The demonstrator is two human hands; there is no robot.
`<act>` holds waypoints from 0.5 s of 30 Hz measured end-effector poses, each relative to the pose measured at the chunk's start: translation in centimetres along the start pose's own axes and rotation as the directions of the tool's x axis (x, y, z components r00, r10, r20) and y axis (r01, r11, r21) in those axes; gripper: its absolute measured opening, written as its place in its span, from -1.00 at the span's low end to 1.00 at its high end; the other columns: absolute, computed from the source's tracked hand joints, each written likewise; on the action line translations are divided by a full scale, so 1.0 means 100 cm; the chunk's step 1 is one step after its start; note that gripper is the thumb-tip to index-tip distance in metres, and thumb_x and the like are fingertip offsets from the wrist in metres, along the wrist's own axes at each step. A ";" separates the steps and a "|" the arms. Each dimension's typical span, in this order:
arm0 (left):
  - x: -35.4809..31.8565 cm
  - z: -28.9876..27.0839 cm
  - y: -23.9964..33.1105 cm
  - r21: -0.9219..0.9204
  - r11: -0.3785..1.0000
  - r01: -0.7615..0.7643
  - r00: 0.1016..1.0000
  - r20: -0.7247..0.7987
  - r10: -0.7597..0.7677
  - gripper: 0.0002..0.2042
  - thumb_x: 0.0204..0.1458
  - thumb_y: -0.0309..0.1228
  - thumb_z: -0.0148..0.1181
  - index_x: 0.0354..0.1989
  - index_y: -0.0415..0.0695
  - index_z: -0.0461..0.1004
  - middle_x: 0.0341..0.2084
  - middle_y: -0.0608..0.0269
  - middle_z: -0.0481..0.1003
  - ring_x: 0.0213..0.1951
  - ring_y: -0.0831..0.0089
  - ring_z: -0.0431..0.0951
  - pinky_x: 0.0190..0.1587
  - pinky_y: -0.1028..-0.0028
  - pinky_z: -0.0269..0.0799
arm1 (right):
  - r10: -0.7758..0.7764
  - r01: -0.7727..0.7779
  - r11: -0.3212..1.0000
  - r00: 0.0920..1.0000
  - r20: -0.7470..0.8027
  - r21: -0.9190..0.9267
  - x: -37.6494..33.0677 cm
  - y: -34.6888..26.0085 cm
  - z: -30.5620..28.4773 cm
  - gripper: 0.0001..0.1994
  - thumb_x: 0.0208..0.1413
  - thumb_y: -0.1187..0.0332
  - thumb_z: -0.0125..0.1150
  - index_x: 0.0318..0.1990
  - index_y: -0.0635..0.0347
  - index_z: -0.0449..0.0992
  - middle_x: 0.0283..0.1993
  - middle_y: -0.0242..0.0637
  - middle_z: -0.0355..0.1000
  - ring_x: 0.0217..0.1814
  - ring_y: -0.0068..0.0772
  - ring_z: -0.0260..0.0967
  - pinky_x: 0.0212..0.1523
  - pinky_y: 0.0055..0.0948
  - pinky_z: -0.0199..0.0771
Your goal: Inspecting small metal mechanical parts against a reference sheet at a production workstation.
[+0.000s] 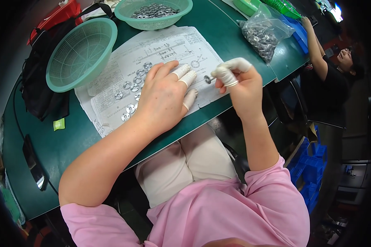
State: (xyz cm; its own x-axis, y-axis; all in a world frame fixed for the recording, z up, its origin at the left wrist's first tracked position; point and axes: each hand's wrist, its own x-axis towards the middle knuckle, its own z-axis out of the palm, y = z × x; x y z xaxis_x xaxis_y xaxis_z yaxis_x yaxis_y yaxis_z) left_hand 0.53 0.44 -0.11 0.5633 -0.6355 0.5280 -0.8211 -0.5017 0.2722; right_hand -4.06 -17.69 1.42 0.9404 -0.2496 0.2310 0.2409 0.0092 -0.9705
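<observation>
My left hand (pixel 160 96) lies palm down on printed drawing sheets (pixel 105 99), fingers apart, white rubber cots on its thumb and two fingers. Under and beside it are several small silver ring-shaped metal parts with holes (pixel 130 108), some partly hidden by the hand. To the right, above the paper's edge, my right hand (pixel 244 84) wears cots too. Its thumb and fingertips pinch a small round metal piece (pixel 207 79) with a disc-like end facing left. The fingers hide the rest of that piece.
A green mesh basket (pixel 55 68) stands at the left; another basket (pixel 121 14) at the back holds many metal parts. A clear bag of metal parts (pixel 261 39) sits at the back right. A phone-like black device (pixel 34 162) lies far left. Another person (pixel 332 78) sits at the right.
</observation>
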 end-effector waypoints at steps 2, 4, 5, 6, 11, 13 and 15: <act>0.000 -0.001 0.000 -0.007 1.000 -0.004 1.000 -0.007 0.004 -0.72 -0.10 -0.39 0.21 -0.17 -0.17 0.53 -0.11 0.11 0.50 0.07 0.10 0.36 0.15 0.15 0.16 | -0.162 0.202 0.895 0.978 0.133 -0.397 0.001 0.013 0.000 -0.84 0.08 0.38 0.24 -0.38 0.30 0.47 -0.42 -0.33 0.48 -0.43 -0.65 0.37 -0.43 -0.68 0.39; 0.000 0.000 0.001 -0.023 1.000 -0.017 1.000 -0.023 0.016 -0.73 -0.08 -0.37 0.20 -0.17 -0.14 0.53 -0.11 0.14 0.50 0.07 0.11 0.35 0.16 0.13 0.15 | -0.213 0.303 0.772 0.952 0.221 -0.560 0.002 0.017 -0.001 -0.85 0.05 0.41 0.27 -0.39 0.32 0.47 -0.43 -0.34 0.48 -0.43 -0.64 0.40 -0.40 -0.65 0.43; 0.000 0.000 0.001 -0.023 1.000 -0.015 1.000 -0.020 0.014 -0.73 -0.08 -0.37 0.20 -0.17 -0.14 0.53 -0.11 0.14 0.50 0.07 0.11 0.35 0.16 0.13 0.15 | -0.193 0.283 0.768 0.957 0.214 -0.574 0.003 0.018 -0.003 -0.85 0.02 0.42 0.29 -0.39 0.32 0.48 -0.43 -0.35 0.48 -0.41 -0.64 0.40 -0.38 -0.64 0.43; 0.001 0.000 0.002 -0.017 0.999 -0.035 0.999 0.000 0.035 -0.73 -0.08 -0.36 0.20 -0.16 -0.12 0.54 -0.12 0.16 0.50 0.08 0.11 0.35 0.16 0.12 0.14 | -0.173 0.264 0.765 0.963 0.206 -0.588 0.004 0.018 -0.003 -0.86 0.00 0.44 0.31 -0.38 0.33 0.49 -0.43 -0.36 0.48 -0.39 -0.64 0.41 -0.37 -0.64 0.44; -0.001 0.002 0.002 0.030 0.995 -0.091 0.994 0.062 0.089 -0.75 -0.04 -0.32 0.17 -0.17 -0.09 0.55 -0.18 0.16 0.51 0.08 0.12 0.34 0.18 0.12 0.10 | -0.174 0.277 0.747 0.959 0.224 -0.604 0.005 0.011 0.000 -0.85 -0.04 0.45 0.33 -0.36 0.32 0.51 -0.42 -0.35 0.49 -0.42 -0.60 0.41 -0.39 -0.61 0.44; -0.001 0.002 0.003 0.046 0.994 -0.096 0.993 0.073 0.092 -0.75 -0.02 -0.30 0.16 -0.18 -0.10 0.55 -0.22 0.15 0.51 0.08 0.12 0.33 0.18 0.13 0.09 | -0.194 0.309 0.721 0.949 0.248 -0.619 0.006 0.005 -0.001 -0.85 -0.05 0.45 0.33 -0.35 0.31 0.51 -0.42 -0.34 0.48 -0.43 -0.59 0.41 -0.40 -0.60 0.44; 0.000 0.000 0.004 0.056 0.993 -0.099 0.993 0.076 0.095 -0.75 -0.02 -0.31 0.15 -0.19 -0.11 0.56 -0.22 0.15 0.51 0.07 0.13 0.34 0.18 0.14 0.10 | -0.234 0.380 0.659 0.924 0.303 -0.649 0.007 0.002 -0.003 -0.85 -0.06 0.45 0.34 -0.34 0.30 0.52 -0.43 -0.31 0.48 -0.45 -0.56 0.41 -0.42 -0.58 0.44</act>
State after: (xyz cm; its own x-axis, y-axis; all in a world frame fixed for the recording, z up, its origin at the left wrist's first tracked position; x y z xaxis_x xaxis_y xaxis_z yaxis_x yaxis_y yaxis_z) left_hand 0.21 0.24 -0.04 0.4883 -0.7229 0.4889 -0.8665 -0.4684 0.1727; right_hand -3.40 -18.13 1.37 0.8849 0.0608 0.4617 0.3604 -0.7174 -0.5962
